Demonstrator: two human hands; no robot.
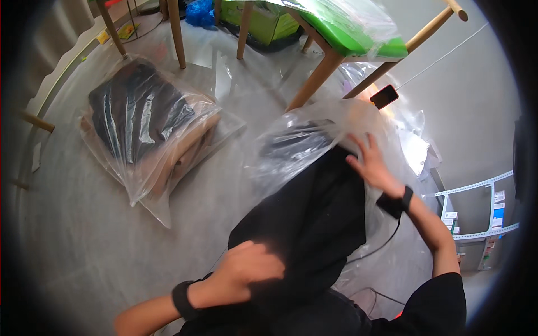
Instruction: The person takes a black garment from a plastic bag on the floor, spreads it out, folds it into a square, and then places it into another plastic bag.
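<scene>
A flat black cloth [314, 207], probably a folded garment, stretches from near my lap toward a clear plastic bag [291, 154]. Its far end lies under the plastic, where more black shows through. My left hand [249, 269] is closed at the cloth's near left side; its fingertips are blurred and partly hidden. On the right, my right hand [372, 162] has its fingers spread over the bag's mouth, touching the plastic at the cloth's far right edge. Dark bands circle both wrists, the right one carrying a black box with a cable.
Another clear bag [151, 129], holding dark and brown folded cloth, lies on the plastic-covered floor at left. Wooden chair legs [316, 81] and a green seat [358, 39] stand beyond. A phone [384, 97] hangs on a white cord. A metal shelf [476, 235] stands at right.
</scene>
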